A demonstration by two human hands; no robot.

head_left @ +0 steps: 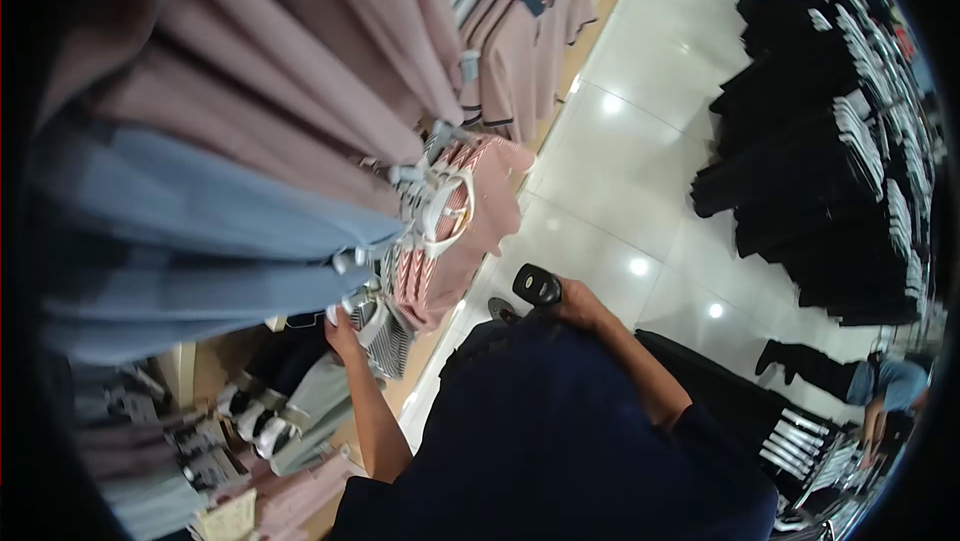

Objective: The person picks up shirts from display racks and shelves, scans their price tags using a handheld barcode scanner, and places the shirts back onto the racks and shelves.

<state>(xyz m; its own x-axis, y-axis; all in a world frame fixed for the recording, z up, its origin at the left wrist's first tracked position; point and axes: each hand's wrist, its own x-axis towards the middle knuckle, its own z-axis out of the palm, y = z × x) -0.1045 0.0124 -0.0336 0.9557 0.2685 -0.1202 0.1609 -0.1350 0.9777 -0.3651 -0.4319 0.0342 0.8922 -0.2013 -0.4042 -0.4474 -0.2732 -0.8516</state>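
A black handheld scanner is in my right hand, held in front of my dark shirt. My left hand is raised to the clothes rack, its fingers closed at a small white tag near the lower edge of the hanging blue garments. Pink garments hang above the blue ones. Just beyond my left hand are striped garments and pink ones with white hangers.
Pink shirts hang farther up the rack. Folded and hung clothes lie at lower left. Across the shiny tiled floor stand racks of black garments. Another person bends at the lower right.
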